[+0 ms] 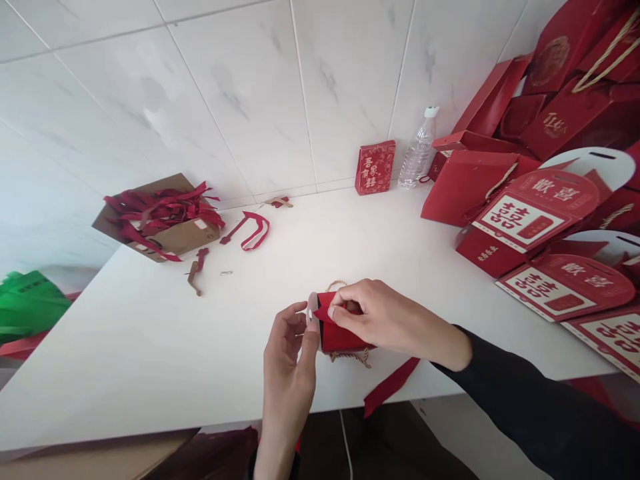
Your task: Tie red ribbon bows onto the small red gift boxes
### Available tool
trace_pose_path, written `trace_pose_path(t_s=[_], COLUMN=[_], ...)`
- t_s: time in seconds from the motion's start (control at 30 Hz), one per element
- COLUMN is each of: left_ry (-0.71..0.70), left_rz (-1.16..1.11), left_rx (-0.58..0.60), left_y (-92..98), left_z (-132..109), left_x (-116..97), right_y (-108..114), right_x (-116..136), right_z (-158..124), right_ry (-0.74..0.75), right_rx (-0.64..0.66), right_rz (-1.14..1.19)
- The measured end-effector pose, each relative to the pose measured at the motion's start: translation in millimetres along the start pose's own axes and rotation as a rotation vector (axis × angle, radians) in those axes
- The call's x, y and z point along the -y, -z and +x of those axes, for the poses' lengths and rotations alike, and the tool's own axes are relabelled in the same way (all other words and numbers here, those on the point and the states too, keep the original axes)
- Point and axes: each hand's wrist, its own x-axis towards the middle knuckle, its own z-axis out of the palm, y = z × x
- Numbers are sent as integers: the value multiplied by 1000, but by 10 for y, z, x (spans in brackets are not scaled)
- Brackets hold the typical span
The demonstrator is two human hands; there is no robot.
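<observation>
Hands work close together on small red box (pixel 343 337), which sits at the near edge of the table (pixel 150 333). Left hand (pixel 287 353) pinches its white-lined flap (pixel 313 312), likely bracing that side. Right hand (pixel 385 317) clamps the top fold from above. Ribbon strip (pixel 390 387) hangs just right of the box, and ribbon-filled carton (pixel 160 223) lies far left of it.

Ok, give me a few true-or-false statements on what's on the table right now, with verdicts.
1. The left hand and the right hand are both on the small red box. True.
2. The plastic bottle lies on its side. False: it stands upright by the wall.
3. The cardboard box holds red ribbons. True.
4. The table is black. False: it is white.
</observation>
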Motion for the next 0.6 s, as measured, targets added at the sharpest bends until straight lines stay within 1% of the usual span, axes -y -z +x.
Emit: trace_pose_path(t_s=[0.17,0.4,0.6], left_ry=[12,8,9], left_rz=[-23,-20,-27], left_rx=[16,12,28], left_y=[11,8,20], left_z=[-10,-3,-9], left_x=[13,16,3], right_y=[7,-43,0], right_x=[-12,-22,-18], right_z=[14,55,49], right_ry=[-9,-3,-21], right_rx=[34,23,68], right_rz=[68,42,134])
